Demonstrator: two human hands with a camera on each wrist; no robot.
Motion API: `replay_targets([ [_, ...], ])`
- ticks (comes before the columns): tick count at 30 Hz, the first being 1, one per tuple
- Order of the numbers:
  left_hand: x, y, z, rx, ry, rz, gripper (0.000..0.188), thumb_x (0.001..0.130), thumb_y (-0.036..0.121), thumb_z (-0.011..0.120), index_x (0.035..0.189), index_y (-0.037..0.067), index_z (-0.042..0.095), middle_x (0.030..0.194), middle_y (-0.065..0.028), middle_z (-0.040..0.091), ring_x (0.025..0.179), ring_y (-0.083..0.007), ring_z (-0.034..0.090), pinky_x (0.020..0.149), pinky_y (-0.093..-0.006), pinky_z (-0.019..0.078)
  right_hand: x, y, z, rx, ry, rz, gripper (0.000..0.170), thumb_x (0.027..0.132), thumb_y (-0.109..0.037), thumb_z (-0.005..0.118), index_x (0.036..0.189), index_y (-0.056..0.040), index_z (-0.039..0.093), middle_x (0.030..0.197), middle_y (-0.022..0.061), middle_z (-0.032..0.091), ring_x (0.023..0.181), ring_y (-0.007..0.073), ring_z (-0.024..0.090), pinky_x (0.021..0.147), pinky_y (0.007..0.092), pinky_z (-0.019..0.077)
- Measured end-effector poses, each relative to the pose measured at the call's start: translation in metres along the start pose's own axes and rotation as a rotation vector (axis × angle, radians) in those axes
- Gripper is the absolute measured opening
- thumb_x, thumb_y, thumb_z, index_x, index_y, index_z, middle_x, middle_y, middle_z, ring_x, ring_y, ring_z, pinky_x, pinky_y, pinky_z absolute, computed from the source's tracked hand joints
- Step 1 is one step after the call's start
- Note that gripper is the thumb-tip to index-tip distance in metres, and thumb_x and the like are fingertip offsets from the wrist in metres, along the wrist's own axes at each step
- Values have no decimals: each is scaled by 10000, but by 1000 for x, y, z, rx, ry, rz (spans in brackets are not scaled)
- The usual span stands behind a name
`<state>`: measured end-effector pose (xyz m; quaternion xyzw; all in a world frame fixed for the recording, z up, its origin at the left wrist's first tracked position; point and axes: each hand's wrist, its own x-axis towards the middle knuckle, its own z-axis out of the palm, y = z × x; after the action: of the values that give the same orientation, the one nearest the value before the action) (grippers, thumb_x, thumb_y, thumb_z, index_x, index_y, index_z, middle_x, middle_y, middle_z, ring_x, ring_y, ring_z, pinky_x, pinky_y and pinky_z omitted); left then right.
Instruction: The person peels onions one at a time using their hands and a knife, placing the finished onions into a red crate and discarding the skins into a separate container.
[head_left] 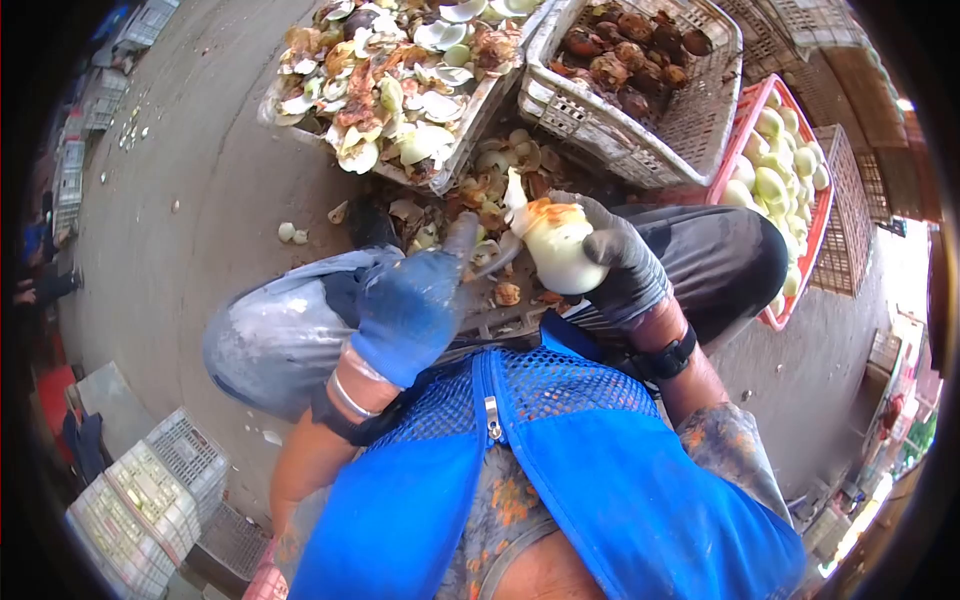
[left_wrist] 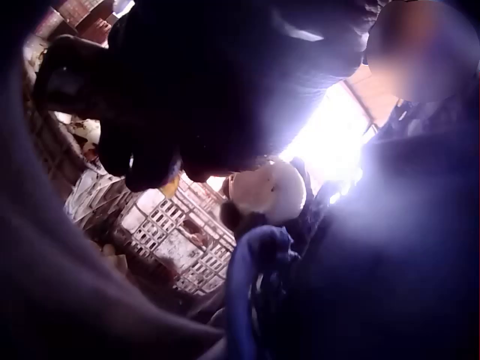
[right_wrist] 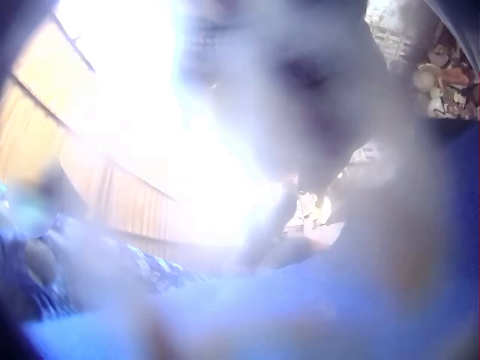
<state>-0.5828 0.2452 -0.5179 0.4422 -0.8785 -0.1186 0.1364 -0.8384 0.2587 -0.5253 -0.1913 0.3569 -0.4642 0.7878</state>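
Observation:
A peeled white onion (head_left: 565,252) with a brown, torn top is gripped by my grey-gloved right hand (head_left: 622,258), fingers and thumb round its side. Just left of it, my blue-gloved left hand (head_left: 408,312) is curled round a small knife, whose curved blade (head_left: 497,256) points at the onion; the handle is hidden in the glove. In the left wrist view the dark left hand (left_wrist: 202,82) fills the top, with a pale onion (left_wrist: 268,193) below it. The blurred right hand (right_wrist: 300,82) takes up the upper middle of the right wrist view.
A crate heaped with peels (head_left: 450,178) stands ahead, beside a crate of brown onions (head_left: 690,150). At the right is a red crate (head_left: 822,225) of peeled onions. Loose peels (head_left: 520,155) lie between the knees. More crates (head_left: 190,455) stand at the lower left.

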Motion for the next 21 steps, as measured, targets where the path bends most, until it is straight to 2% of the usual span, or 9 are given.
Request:
replay_targets([
  [3, -1, -6, 5, 105, 80, 52, 730, 790, 134, 695, 1486, 26, 502, 600, -69, 538, 469, -251, 551, 473, -418, 442, 4, -3, 2, 56, -23, -8, 723, 806, -308, 780, 1401, -9, 501, 1215, 160, 669, 994, 243, 696, 801, 353, 597],
  [5, 10, 9, 1, 57, 164, 31, 762, 757, 80, 693, 1497, 157, 529, 662, -113, 599, 558, -313, 596, 530, -445, 475, 6, -2, -1, -19, 1, 18, 716, 814, -334, 762, 1395, -5, 503, 1204, 158, 672, 993, 240, 695, 793, 347, 597],
  [10, 18, 19, 9, 135, 78, -22, 729, 799, 96, 673, 1509, 144, 513, 646, -103, 577, 554, -283, 605, 518, -428, 481, 6, 4, 5, 28, -54, 80, 716, 783, -343, 760, 1368, 7, 541, 1186, 145, 684, 1001, 223, 696, 836, 326, 586],
  [12, 13, 18, 19, 109, 79, -28, 708, 826, 130, 655, 1517, 119, 501, 635, -97, 559, 547, -261, 602, 511, -425, 482, 7, 6, 2, -171, -2, 67, 741, 733, -297, 764, 1368, 17, 550, 1170, 137, 690, 1025, 201, 688, 887, 321, 566],
  [15, 10, 5, 28, -232, 97, -119, 555, 861, 136, 662, 1413, 117, 609, 732, -172, 655, 630, -318, 665, 582, -445, 524, 8, 5, 6, -416, 15, 27, 775, 691, -263, 766, 1377, 24, 549, 1157, 133, 694, 1046, 189, 681, 933, 329, 546],
  [17, 13, -12, 30, -609, -128, -392, 378, 884, 171, 691, 1250, 76, 704, 843, -236, 702, 724, -360, 700, 641, -441, 550, 10, 11, -2, -490, -35, 0, 821, 676, -267, 800, 1398, 22, 537, 1190, 131, 686, 1073, 201, 673, 965, 347, 534],
  [18, 15, -15, 23, -553, -128, -286, 359, 915, 139, 680, 1255, 24, 663, 809, -133, 720, 663, -194, 689, 627, -363, 559, 7, 12, 4, -337, -36, 6, 854, 672, -285, 816, 1414, 21, 525, 1209, 128, 680, 1093, 204, 664, 973, 350, 530],
  [19, 19, -12, 13, -547, -126, -284, 359, 915, 139, 680, 1255, 24, 663, 809, -133, 720, 663, -194, 689, 627, -363, 559, 6, 12, 8, -182, -33, 12, 887, 668, -303, 832, 1429, 20, 513, 1228, 124, 674, 1114, 207, 656, 980, 353, 526],
  [21, 25, -1, -3, -1171, -384, -756, 365, 883, 243, 745, 1134, -21, 713, 772, -175, 721, 654, -258, 704, 643, -409, 548, 8, 7, 6, -264, -36, -12, 959, 656, -349, 862, 1461, 10, 484, 1264, 121, 659, 1153, 210, 639, 994, 352, 517],
])
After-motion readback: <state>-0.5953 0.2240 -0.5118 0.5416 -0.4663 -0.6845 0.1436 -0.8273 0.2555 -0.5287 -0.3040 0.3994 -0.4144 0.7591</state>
